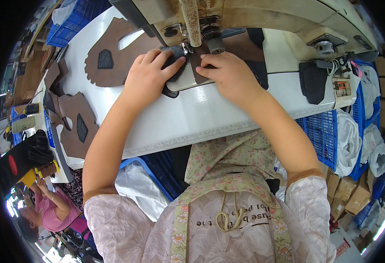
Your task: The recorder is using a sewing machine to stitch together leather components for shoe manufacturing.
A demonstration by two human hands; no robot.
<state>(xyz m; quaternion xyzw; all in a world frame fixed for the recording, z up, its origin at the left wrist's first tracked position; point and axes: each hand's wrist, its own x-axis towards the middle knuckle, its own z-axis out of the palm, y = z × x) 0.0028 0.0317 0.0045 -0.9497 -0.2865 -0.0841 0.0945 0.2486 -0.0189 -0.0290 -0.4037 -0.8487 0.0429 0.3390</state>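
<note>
A sewing machine stands over a white table, its presser foot close beside my left fingertips. My left hand lies with fingers apart on a small black piece by the foot. To its left spreads a large brown leather piece with a notched edge, an oval cutout and a black patch. My right hand pinches the edge of a brown leather piece just right of the foot. What lies under my fingers is partly hidden.
More brown leather pieces rest at the table's left. Black pieces lie stacked at its right end. Blue crates with white bags stand beside and below the table. Another person works at the lower left.
</note>
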